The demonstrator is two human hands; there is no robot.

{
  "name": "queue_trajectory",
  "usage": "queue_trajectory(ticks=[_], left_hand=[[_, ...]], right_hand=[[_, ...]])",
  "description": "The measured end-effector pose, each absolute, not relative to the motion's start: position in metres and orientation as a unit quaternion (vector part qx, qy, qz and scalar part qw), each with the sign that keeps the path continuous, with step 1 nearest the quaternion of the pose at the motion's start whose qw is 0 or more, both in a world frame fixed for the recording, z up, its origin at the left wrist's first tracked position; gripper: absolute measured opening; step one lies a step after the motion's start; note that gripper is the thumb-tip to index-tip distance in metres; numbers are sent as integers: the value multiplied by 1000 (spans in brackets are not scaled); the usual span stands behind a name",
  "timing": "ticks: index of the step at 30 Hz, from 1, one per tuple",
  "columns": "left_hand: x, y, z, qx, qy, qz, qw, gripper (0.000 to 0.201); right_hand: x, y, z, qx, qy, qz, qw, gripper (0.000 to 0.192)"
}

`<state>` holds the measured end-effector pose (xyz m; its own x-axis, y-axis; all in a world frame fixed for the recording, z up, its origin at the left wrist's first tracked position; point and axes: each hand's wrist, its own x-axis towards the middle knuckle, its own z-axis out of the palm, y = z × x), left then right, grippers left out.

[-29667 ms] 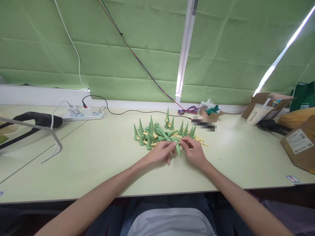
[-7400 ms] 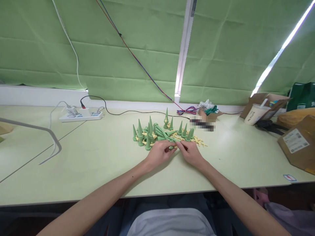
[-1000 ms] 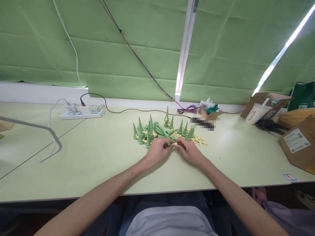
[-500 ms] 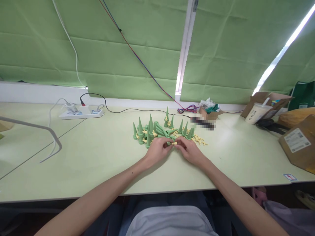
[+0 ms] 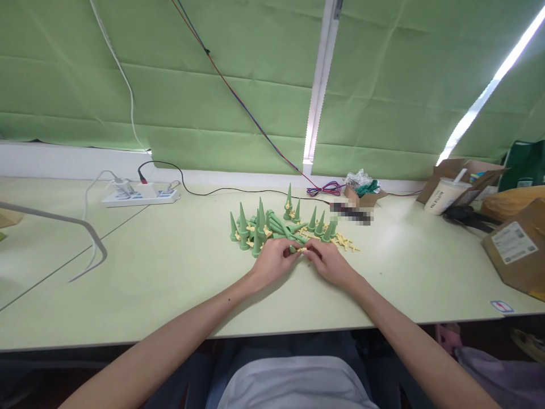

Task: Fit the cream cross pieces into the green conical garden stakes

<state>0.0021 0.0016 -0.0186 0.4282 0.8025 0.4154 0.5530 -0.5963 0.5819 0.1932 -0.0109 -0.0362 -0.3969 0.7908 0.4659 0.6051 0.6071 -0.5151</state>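
Both hands meet near the middle of the pale green desk (image 5: 179, 284), just at the near edge of a heap of green cones (image 5: 272, 227). The left hand (image 5: 272, 262) has its grip pinched narrow on one green cone (image 5: 293, 247) lying on its side, thumb and forefinger closed around its wide end. The right hand (image 5: 330, 264) comes in from three o'clock, its fingertips closed on a small yellow piece (image 5: 302, 249) that sits against the cone's mouth; the parts are tiny here, so whether the piece is already seated inside cannot be told. At twelve o'clock from the hands, many cones stand upright on their bases while others lie tipped over among them. Loose yellow pieces (image 5: 347, 244) are scattered at one o'clock, just beside the heap. Farther back at eleven o'clock a white power strip (image 5: 140, 196) lies near the wall, with a black cable (image 5: 221, 191) running from it toward the heap. At two o'clock, well apart from the hands, stand a paper cup (image 5: 443, 196) and an open cardboard box (image 5: 462, 173).
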Motion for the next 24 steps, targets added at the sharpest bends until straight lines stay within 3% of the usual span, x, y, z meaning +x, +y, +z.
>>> queue_trajectory(ticks=[24], left_hand=[[2,3,-20,821,424,333,188,19]], right_hand=[[193,-10,-36,-413,-820,149,367,10]])
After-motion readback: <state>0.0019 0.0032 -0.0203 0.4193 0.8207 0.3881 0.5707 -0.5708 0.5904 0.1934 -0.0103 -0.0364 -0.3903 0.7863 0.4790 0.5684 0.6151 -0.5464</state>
